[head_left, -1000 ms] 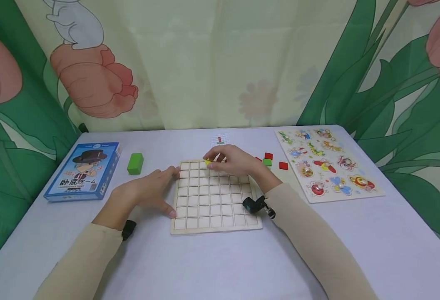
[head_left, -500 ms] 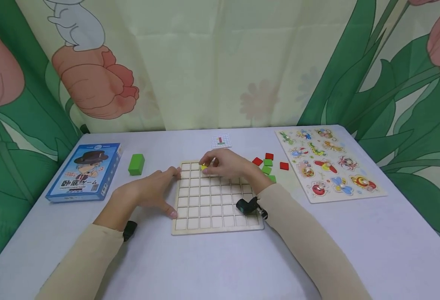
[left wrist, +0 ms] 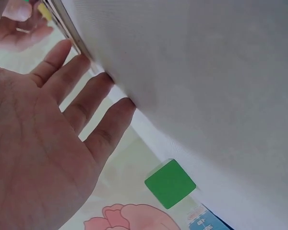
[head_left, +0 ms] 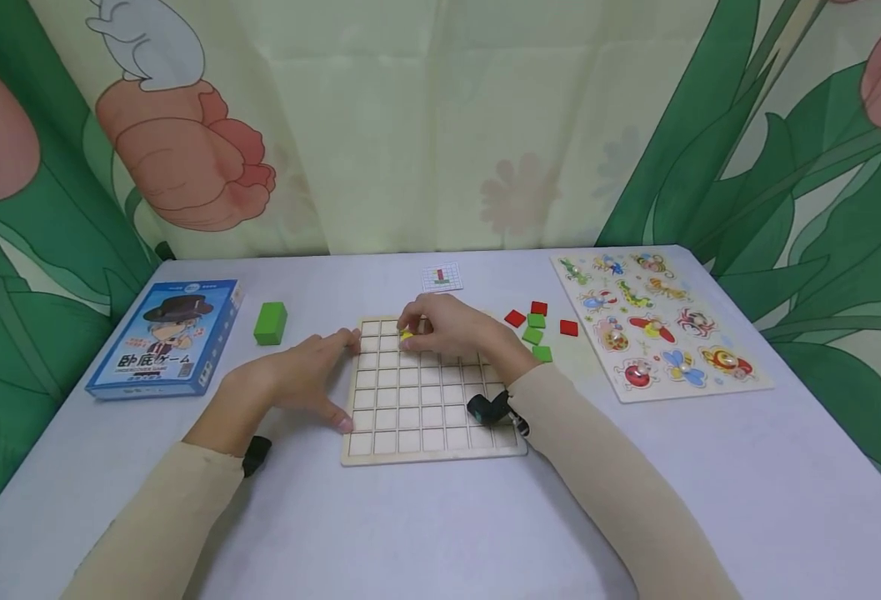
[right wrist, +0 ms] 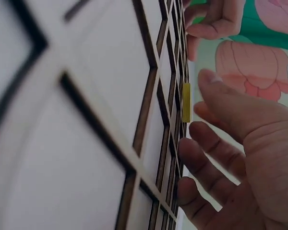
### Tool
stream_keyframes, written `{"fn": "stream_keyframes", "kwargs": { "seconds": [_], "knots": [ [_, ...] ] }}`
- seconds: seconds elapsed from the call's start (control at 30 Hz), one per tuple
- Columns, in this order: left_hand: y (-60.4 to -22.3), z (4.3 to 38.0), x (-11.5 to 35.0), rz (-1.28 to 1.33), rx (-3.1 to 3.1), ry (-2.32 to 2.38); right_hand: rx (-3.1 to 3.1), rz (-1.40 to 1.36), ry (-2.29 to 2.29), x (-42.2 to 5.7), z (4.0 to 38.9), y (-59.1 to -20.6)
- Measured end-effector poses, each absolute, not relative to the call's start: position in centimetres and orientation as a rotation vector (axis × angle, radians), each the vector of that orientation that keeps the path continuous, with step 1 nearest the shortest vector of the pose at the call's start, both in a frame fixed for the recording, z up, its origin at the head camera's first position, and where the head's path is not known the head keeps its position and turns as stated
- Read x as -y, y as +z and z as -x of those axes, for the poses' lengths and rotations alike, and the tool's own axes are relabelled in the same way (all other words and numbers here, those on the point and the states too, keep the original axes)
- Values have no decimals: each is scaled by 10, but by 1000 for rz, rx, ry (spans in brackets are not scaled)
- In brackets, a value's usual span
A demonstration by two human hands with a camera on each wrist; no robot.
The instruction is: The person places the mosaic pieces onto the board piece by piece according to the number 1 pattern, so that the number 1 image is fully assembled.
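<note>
A pale square board [head_left: 408, 418] with a raised grid lies on the table. My left hand [head_left: 293, 375] rests along its left edge, thumb near the front corner and fingertips farther back. In the left wrist view those fingers [left wrist: 93, 98] are nearly straight. Over the board's back left part is my right hand [head_left: 443, 323], fingers loosely bent around a small yellow tile [head_left: 406, 334]. The right wrist view shows the yellow tile [right wrist: 186, 103] at the grid, with a narrow gap between it and the thumb and index fingertips.
Several red tiles [head_left: 568, 327] and green tiles [head_left: 533, 335] lie right of the board. Behind it is a small pattern card [head_left: 442, 277]. A green block [head_left: 271, 323] and a blue game box [head_left: 162, 337] stand left; an insect picture board [head_left: 653, 333] lies right.
My right hand has moved slightly left and toward me with the yellow tile, from the board's back edge onto the grid. The left hand has stayed at the left edge.
</note>
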State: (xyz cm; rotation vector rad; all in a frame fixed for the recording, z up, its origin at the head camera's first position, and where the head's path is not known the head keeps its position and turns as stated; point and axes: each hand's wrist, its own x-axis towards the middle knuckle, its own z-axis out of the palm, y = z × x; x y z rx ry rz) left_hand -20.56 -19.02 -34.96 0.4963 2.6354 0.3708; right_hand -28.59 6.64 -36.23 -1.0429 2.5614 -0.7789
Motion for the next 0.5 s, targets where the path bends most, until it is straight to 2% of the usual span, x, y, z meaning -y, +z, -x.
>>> {"fn": "stream_keyframes", "kwargs": {
  "seconds": [0.5],
  "knots": [
    [-348, 206, 190, -513, -2639, 377, -2558, 1049, -795, -71, 288, -365]
  ]
}}
